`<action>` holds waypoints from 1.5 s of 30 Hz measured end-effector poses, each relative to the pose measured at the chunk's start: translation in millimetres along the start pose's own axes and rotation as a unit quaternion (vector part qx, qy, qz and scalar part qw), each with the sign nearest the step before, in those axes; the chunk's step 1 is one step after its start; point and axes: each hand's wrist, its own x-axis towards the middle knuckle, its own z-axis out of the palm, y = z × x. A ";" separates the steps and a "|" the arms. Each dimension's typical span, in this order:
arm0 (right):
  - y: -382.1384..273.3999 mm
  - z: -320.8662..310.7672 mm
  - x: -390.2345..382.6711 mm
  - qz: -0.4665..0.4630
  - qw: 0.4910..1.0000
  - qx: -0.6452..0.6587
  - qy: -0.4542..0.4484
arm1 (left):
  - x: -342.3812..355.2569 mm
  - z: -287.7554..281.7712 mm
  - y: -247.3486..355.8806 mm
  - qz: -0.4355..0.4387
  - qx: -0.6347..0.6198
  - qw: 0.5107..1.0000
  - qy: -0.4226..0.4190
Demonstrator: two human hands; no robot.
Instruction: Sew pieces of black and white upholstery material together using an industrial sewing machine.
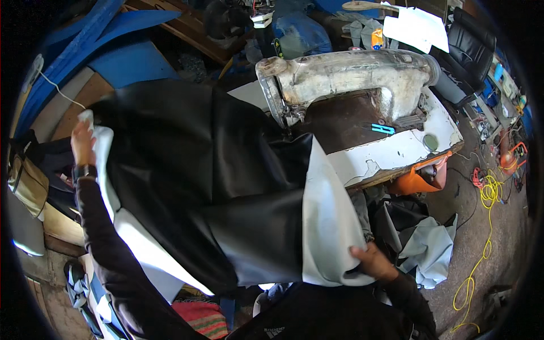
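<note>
Dark clothing (340, 311) fronts a black sheet (164, 147) spanning between the fingers of left hand (84, 144) and right hand (377, 263), each grasping a pale-backed edge, presumably wide apart to keep it spread, a sewing machine (340, 76) beyond the right fingers.

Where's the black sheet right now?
In the head view, left of centre, the black sheet spreads between left hand and right hand, beside the sewing machine.
</note>
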 end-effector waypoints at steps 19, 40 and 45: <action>-233.6 14.5 180.3 -0.519 0.215 -0.827 -0.016 | -176.7 33.3 505.8 0.136 -0.394 0.866 -0.276; -233.7 15.3 222.5 -0.583 0.443 -0.667 -0.141 | -150.6 -2.0 514.1 -0.017 -0.707 0.649 -0.281; -237.9 3.6 219.3 -0.516 0.472 -0.692 -0.180 | -149.1 50.5 465.4 0.051 -0.589 0.666 -0.455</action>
